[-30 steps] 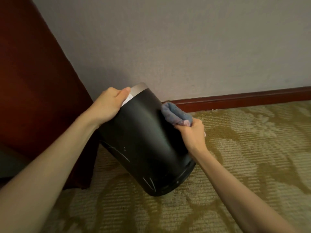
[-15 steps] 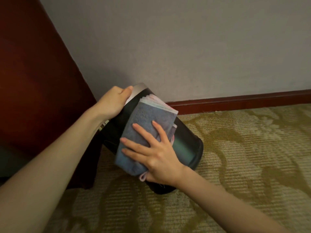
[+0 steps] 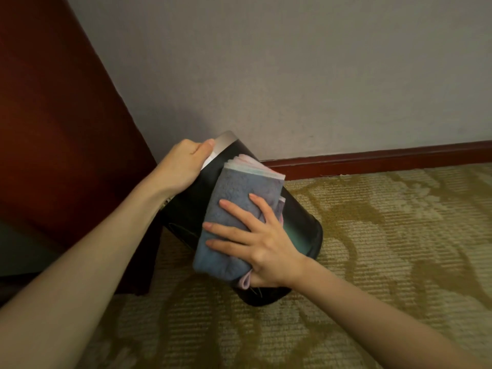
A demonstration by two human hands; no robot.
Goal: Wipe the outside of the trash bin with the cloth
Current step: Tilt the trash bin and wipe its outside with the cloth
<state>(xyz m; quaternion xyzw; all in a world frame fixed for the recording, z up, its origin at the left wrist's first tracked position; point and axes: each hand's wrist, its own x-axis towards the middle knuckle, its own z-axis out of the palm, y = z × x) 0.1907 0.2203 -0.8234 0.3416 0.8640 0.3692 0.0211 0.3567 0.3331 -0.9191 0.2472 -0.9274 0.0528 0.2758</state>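
so from the head cam i've got the black trash bin [image 3: 298, 222] tipped over at an angle on the patterned carpet [image 3: 386, 249], its base end down toward me and the silver rim [image 3: 226, 143] pointing up toward the grey wall [image 3: 292, 75]. it's sitting right in the corner by the dark red wooden panel [image 3: 53, 115], with the red-brown baseboard [image 3: 386, 158] running off behind it.

left hand [image 3: 183, 163] is curled around the rim end, thumb lying along the silver band, fingers wrapped over the edge, so it's clamped on the bin and steadying it.

right hand [image 3: 255, 235] is flat on the folded blue cloth [image 3: 234, 198], fingers spread out wide and pressing it down against the bin's side. the cloth is layered, with pink and pale edges showing at its top end and a pink corner poking out under the heel of my palm. it covers most of the bin's upward-facing side.
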